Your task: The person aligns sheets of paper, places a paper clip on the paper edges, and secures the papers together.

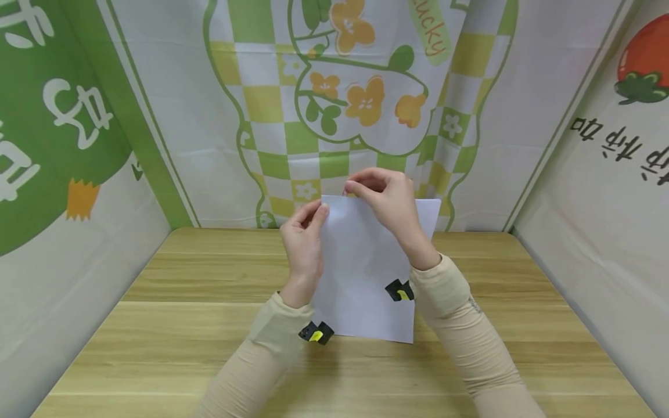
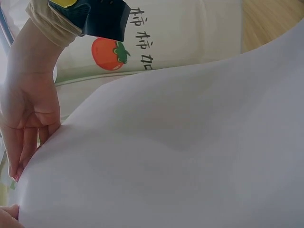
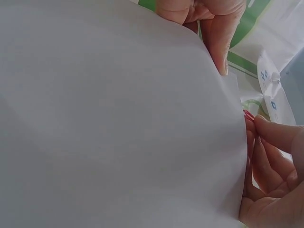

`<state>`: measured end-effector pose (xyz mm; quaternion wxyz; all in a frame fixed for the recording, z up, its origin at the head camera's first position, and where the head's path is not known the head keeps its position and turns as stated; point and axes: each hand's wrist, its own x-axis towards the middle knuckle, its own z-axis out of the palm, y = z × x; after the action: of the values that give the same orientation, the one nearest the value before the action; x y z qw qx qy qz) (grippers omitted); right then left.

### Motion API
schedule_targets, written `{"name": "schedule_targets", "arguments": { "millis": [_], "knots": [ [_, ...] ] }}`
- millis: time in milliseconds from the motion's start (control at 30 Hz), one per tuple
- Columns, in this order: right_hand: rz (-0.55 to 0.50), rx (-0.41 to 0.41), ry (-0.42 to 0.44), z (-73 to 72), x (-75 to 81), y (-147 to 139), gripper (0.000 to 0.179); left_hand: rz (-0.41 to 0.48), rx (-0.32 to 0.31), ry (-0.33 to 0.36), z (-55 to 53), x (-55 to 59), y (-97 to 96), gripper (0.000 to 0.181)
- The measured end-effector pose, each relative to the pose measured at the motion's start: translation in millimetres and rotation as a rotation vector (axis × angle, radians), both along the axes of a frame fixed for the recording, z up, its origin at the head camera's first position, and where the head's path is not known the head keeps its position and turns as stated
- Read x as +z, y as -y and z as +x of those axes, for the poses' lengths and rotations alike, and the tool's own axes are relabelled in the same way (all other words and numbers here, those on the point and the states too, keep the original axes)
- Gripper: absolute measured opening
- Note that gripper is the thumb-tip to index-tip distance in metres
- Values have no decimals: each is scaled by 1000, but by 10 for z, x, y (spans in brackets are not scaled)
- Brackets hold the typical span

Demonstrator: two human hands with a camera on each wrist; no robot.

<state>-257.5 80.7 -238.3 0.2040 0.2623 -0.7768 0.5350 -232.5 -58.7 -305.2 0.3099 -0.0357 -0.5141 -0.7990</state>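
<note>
White paper [image 1: 366, 273] is held up over the table, its top edge away from me. My left hand [image 1: 305, 241] pinches it at the top left corner, thumb on the near face. At the top edge, my right hand [image 1: 389, 200] pinches a small red paper clip [image 3: 248, 115] between thumb and fingertips. The clip sits right at the paper's edge in the right wrist view, mostly covered by the fingers. A second paper edge [image 3: 233, 81] shows just behind the front sheet. In the left wrist view the paper bends and hides most of the left hand.
A wooden table [image 1: 209, 325] lies under the hands. Printed cloth walls close it in: a checked floral curtain [image 1: 266, 116] at the back, a green panel on the left [image 1: 52, 116], a tomato print [image 1: 645, 58] on the right. Small black cameras [image 1: 316, 333] sit at both wrists.
</note>
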Motion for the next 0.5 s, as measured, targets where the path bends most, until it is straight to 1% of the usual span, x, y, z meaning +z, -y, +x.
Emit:
{"name": "schedule_targets", "arguments": {
  "millis": [200, 500],
  "knots": [
    [-7, 10, 16, -22, -17, -7, 15, -2, -1, -4, -5, -7, 2, 21],
    [-1, 29, 30, -41, -27, -29, 17, 19, -2, -12, -20, -15, -6, 21]
  ]
}}
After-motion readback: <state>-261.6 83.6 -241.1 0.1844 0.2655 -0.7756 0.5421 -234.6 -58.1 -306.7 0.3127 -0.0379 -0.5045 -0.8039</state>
